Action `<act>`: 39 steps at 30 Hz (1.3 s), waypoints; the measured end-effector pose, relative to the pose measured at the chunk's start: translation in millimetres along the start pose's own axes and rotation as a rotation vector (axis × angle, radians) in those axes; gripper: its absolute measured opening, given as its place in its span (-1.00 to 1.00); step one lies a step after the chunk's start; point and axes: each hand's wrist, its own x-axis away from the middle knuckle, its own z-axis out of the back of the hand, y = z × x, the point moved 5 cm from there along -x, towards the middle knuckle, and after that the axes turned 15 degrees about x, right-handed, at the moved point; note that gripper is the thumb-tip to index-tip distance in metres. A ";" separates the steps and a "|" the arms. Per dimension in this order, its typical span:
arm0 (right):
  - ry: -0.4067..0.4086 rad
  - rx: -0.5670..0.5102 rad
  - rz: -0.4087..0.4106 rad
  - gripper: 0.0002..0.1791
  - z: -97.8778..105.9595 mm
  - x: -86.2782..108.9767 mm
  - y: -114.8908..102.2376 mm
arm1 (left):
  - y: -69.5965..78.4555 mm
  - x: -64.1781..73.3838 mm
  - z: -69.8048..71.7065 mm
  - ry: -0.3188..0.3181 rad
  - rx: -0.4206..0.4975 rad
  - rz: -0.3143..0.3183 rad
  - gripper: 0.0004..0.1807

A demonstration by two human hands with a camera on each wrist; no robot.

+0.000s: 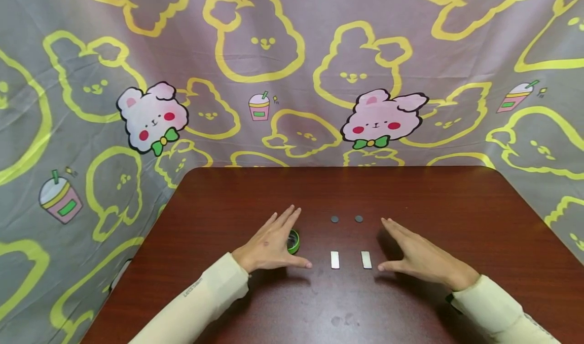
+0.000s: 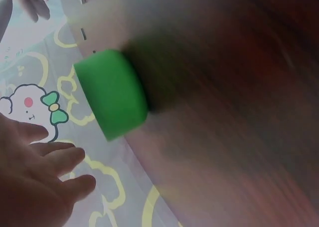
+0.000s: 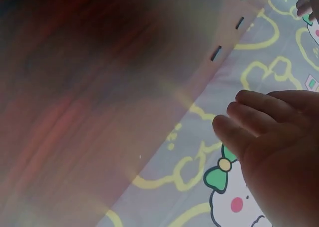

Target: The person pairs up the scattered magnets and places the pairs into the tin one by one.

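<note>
My left hand [image 1: 272, 243] hovers at the left of the table with fingers and thumb spread, holding nothing. Partly hidden behind it in the head view is a small round green container [image 1: 295, 242] with a dark inside. Its smooth green side [image 2: 112, 95] fills the middle of the left wrist view. My right hand [image 1: 422, 259], likewise spread and holding nothing, is nearest to a pale rectangular piece [image 1: 366, 260]. Another pale rectangle [image 1: 335, 260] lies left of that one. Behind them two flat dark discs, one left [image 1: 335, 219] and one right [image 1: 359, 219], lie side by side.
Everything lies on a dark reddish-brown wooden table [image 1: 347, 308] with rounded far corners. Directly behind it hangs a grey-pink curtain [image 1: 292, 30] with yellow outlines and cartoon animals, which also runs along both sides.
</note>
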 end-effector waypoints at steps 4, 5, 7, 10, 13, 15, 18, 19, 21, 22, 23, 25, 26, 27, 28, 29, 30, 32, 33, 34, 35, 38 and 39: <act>0.030 -0.018 0.028 0.13 -2.8 -4.9 -2.4 | 1.7 -3.8 -4.8 0.000 0.088 0.017 0.35; 0.037 -0.027 0.038 0.11 -3.4 -5.9 -3.2 | 2.6 -4.4 -6.0 0.000 0.110 0.014 0.33; 0.048 -0.048 0.054 0.06 -4.7 -7.6 -4.8 | 5.1 -5.9 -8.4 0.000 0.148 -0.010 0.28; 0.055 -0.076 0.073 -0.02 -7.3 -9.5 -6.9 | 10.5 -9.2 -12.8 -0.005 0.188 -0.077 0.19; 0.048 -0.096 0.093 -0.10 -10.6 -11.6 -9.5 | 16.1 -11.8 -17.7 -0.010 0.215 -0.133 0.10; 0.044 -0.102 0.110 -0.15 -12.4 -12.7 -11.2 | 19.3 -13.2 -21.5 -0.014 0.219 -0.151 0.04; 0.039 -0.121 0.115 -0.20 -13.5 -14.4 -13.1 | 22.5 -15.0 -26.9 -0.019 0.246 -0.146 -0.01; 0.036 -0.135 0.110 -0.21 -13.5 -14.9 -13.3 | 23.1 -15.6 -28.9 -0.023 0.257 -0.139 -0.03; 0.027 -0.178 0.094 -0.22 -13.4 -15.9 -13.1 | 24.4 -17.2 -32.5 -0.029 0.280 -0.130 -0.06; 0.018 -0.206 0.085 -0.22 -13.4 -16.3 -13.0 | 25.1 -18.0 -34.2 -0.033 0.297 -0.128 -0.07; 0.010 -0.234 0.075 -0.22 -13.5 -16.7 -12.7 | 25.5 -18.7 -35.7 -0.037 0.307 -0.127 -0.08; -0.003 -0.293 0.056 -0.22 -14.4 -17.5 -11.5 | 26.5 -20.2 -38.0 -0.038 0.333 -0.130 -0.10; -0.007 -0.319 0.049 -0.22 -15.0 -17.9 -10.9 | 26.9 -21.0 -38.9 -0.037 0.348 -0.134 -0.11; -0.010 -0.343 0.045 -0.22 -15.9 -18.4 -10.2 | 26.8 -21.9 -39.6 -0.033 0.362 -0.138 -0.13; -0.011 -0.357 0.040 -0.23 -17.0 -18.7 -9.3 | 26.3 -22.9 -40.4 -0.034 0.383 -0.135 -0.14; -0.007 -0.366 0.037 -0.24 -18.1 -18.9 -8.3 | 25.6 -23.9 -41.0 -0.032 0.399 -0.132 -0.16; -0.004 -0.366 0.035 -0.25 -19.0 -19.1 -7.4 | 25.0 -25.1 -41.7 -0.032 0.421 -0.129 -0.18; 0.001 -0.365 0.035 -0.27 -20.3 -19.6 -6.2 | 22.5 -28.1 -43.6 -0.024 0.461 -0.121 -0.23; 0.006 -0.357 0.040 -0.28 -20.9 -19.9 -5.7 | 21.2 -29.6 -44.7 -0.015 0.477 -0.117 -0.26; 0.012 -0.347 0.043 -0.30 -21.6 -20.2 -5.5 | 20.1 -30.8 -45.9 -0.011 0.497 -0.106 -0.27; 0.017 -0.344 0.050 -0.32 -22.6 -20.6 -5.7 | 19.4 -31.9 -47.3 -0.006 0.515 -0.102 -0.29; 0.034 -0.341 0.077 -0.38 -25.3 -21.8 -7.9 | 19.8 -33.9 -51.1 0.006 0.524 -0.107 -0.33; 0.040 -0.339 0.085 -0.41 -26.8 -22.1 -8.1 | 20.8 -33.9 -52.0 0.006 0.515 -0.112 -0.33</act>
